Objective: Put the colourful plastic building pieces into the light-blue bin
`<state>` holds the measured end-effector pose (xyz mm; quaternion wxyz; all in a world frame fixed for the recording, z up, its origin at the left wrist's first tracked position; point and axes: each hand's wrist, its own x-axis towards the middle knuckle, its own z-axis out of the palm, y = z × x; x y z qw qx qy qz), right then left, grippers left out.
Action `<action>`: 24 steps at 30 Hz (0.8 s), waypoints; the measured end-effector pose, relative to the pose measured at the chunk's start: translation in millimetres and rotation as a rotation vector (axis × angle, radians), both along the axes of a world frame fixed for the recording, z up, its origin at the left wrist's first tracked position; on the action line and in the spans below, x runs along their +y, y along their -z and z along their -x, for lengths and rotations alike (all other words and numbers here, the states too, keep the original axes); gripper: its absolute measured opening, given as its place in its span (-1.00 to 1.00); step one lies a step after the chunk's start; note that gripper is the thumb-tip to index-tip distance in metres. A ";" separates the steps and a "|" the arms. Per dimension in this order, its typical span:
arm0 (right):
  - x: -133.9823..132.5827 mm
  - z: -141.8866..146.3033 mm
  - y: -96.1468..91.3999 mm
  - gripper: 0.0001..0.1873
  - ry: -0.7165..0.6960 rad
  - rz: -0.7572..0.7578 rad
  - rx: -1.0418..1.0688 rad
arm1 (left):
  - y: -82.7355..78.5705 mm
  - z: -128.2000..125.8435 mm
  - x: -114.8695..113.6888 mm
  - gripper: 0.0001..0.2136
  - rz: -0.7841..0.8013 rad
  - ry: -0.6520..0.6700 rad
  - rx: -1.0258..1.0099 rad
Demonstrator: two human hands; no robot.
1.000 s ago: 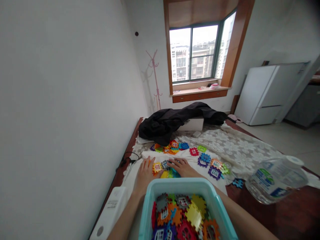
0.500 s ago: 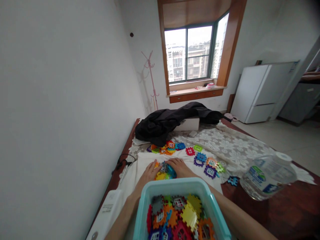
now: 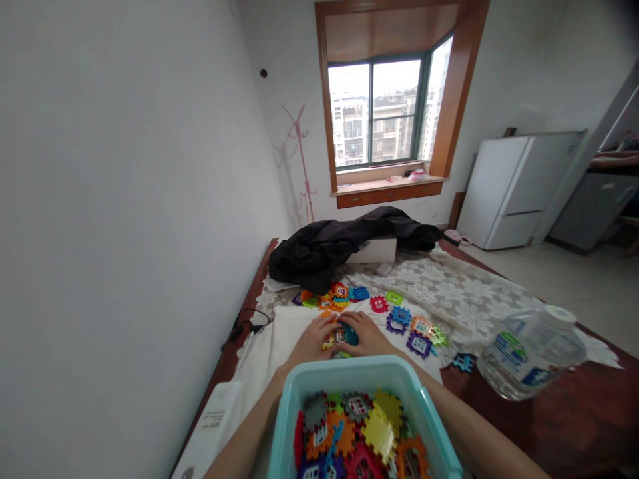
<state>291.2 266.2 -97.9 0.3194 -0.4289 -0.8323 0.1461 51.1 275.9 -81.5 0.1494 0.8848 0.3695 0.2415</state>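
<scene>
nearest the camera, a teal bin [image 3: 349, 364] is sitting at the near edge of the table [image 3: 559, 426]. its lower part is running out of the picture, and it is holding a heap of toothed plastic tiles [image 3: 359, 429] in many colours. just beyond its far rim both hands are meeting on the white cloth [image 3: 264, 349]. the left hand [image 3: 313, 338] and the right hand [image 3: 368, 336] are curling their fingers around a small tile cluster [image 3: 342, 334], gripping it from either side, so it is lying between them and touching both.

judging from this, the pieces are being pressed together. that is likely going best with the teeth lined up before any squeeze, the thumbs pushing straight in, and the cluster resting flat on the cloth so nothing is twisting or popping apart.

the fingers are covering most of the cluster, so i cannot tell how many pieces are making it up or whether they are locking. the bin wall is hiding the wrists and the cloth right behind it. further on, loose tiles [image 3: 414, 329] are lying scattered toward the middle. a water bottle [image 3: 529, 352] near the right edge is looking tilted and blurred, so i cannot tell whether it is standing or lying. at the far edge a black jacket [image 3: 324, 249] is draping over a white box [image 3: 379, 250], hiding most of it.
</scene>
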 end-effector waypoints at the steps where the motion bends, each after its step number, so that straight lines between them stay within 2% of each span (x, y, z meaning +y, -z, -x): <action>1: 0.3 -1.1 -0.5 -0.27 -0.010 -0.002 -0.050 | 1.5 -2.6 1.9 -0.54 -0.039 -0.010 0.007; 3: 0.0 -2.4 -0.5 -0.15 -0.010 -0.006 -0.129 | 7.5 -3.9 4.2 -0.55 -0.105 -0.039 0.033; 5: -0.6 -2.4 0.6 -0.10 0.015 0.003 -0.164 | 16.1 -1.5 5.1 -0.48 -0.136 -0.067 0.084; 8: -0.6 -1.4 3.5 -0.28 0.045 0.016 -0.144 | 26.6 3.4 4.5 -0.29 -0.099 -0.119 0.249; 10: 0.0 -1.1 5.0 -0.43 0.039 0.010 -0.127 | 28.1 5.2 2.9 -0.24 -0.052 -0.137 0.367; 12: 0.5 -1.3 5.6 -0.48 0.036 0.000 -0.125 | 24.6 5.5 0.4 -0.25 -0.032 -0.123 0.415; 16: 0.0 -2.2 3.0 -0.40 0.044 0.001 -0.158 | 10.1 3.0 -6.6 -0.17 -0.045 -0.110 0.360; 19: -0.8 -2.9 0.4 -0.46 0.037 -0.001 -0.211 | 3.0 0.4 -9.8 -0.22 0.016 -0.100 0.327; 21: -0.9 -3.6 0.2 -0.44 0.028 0.012 -0.216 | 3.3 -0.1 -9.2 -0.26 0.047 -0.062 0.264; 24: 0.1 -5.4 3.0 -0.22 -0.006 0.035 -0.177 | 12.3 2.4 -3.7 -0.27 0.023 -0.006 0.143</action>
